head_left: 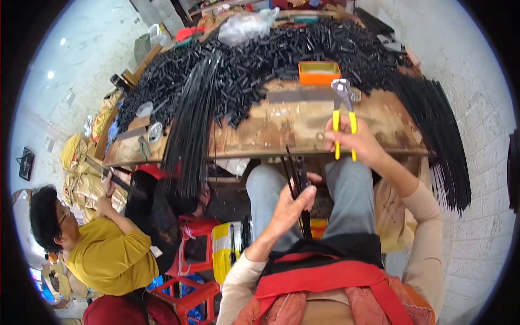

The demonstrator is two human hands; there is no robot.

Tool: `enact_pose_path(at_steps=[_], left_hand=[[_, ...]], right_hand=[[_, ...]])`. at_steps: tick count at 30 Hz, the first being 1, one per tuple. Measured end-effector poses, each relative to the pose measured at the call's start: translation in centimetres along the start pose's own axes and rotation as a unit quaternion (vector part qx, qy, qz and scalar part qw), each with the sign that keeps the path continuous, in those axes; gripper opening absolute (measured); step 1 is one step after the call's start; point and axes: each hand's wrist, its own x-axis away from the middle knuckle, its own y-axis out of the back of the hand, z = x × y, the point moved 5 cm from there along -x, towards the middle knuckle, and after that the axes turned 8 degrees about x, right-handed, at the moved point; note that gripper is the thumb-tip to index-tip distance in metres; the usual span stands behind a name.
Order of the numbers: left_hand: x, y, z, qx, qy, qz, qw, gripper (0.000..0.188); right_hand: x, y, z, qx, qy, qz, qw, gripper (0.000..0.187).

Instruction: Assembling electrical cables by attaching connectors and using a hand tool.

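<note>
My right hand point(364, 142) grips a pair of end-cutting pliers point(353, 123) with yellow handles, held upright over the table's front edge. Their metal jaws point away from me. Above my lap, my left hand point(295, 206) is closed round a bundle of thin black rods point(301, 172). The rods stand up past my fingers and run down below the hand. A gap separates the pliers from the bundle. What the rods belong to, I cannot make out.
Small black pieces point(238, 81) heap over the wooden table point(244, 138). Long black rods point(192, 119) overhang its front edge; more rods point(441, 130) hang at the right. An orange tray point(319, 79) stands near the heap. A seated co-worker point(108, 249) and red stools point(197, 246) are at left.
</note>
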Motion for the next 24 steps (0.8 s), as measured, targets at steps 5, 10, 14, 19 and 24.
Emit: enact_pose_path(at_steps=[5,10,14,19,24], left_hand=[[0.8,-0.2,-1.0,0.038,-0.094,0.027,0.995,0.064],[1.8,-0.8,-1.1,-0.005,-0.071,0.052,0.996,0.075],[2.5,-1.9,-1.0,-0.021,-0.068,0.063,0.995,0.079],[3.1,-2.3,-0.5,-0.030,-0.060,0.062,0.996,0.080],[3.0,-2.5,-0.5,-0.025,-0.063,0.065,0.996,0.080]], right_hand=[[6.5,-5.7,-0.6,0.081,0.048,-0.010,0.996,0.010],[8.6,-6.4,-0.5,0.154,0.172,-0.066,0.971,0.015],[9.8,-6.3,-0.7,0.217,0.189,-0.096,0.953,0.018],[11.1,-6.3,0.9,0.255,0.113,-0.073,0.958,0.014],[11.2,-6.1,0.8,0.245,0.131,-0.070,0.958,0.020]])
